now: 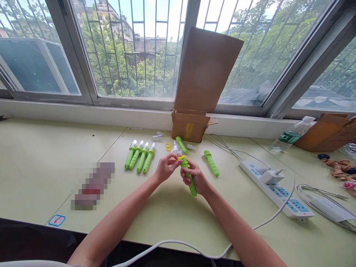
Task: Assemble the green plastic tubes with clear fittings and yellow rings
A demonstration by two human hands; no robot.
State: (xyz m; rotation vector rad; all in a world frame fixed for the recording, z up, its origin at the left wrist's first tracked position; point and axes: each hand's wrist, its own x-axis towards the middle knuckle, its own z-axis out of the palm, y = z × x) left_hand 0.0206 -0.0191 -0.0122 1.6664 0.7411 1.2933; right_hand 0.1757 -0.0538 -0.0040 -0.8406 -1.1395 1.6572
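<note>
My right hand (196, 176) is wrapped round a green ridged plastic tube (192, 189), which tilts with its lower end toward me. At the tube's upper end sits a yellow ring (181, 158), pinched by the fingertips of my left hand (166, 168). Just beyond my hands lie loose yellow rings (168, 147), clear plastic caps (191, 147) and another green tube (181, 144). One more green tube (211, 163) lies to the right of my right hand. Several green tubes with clear caps (139, 156) lie side by side left of my hands.
A cardboard box (189, 128) with its flap raised stands against the window. Right are a white power strip (275, 189), cables, a charger (328, 207) and a plastic bottle (293, 133). A blurred object (93, 187) lies left. A white cable crosses the table's front edge.
</note>
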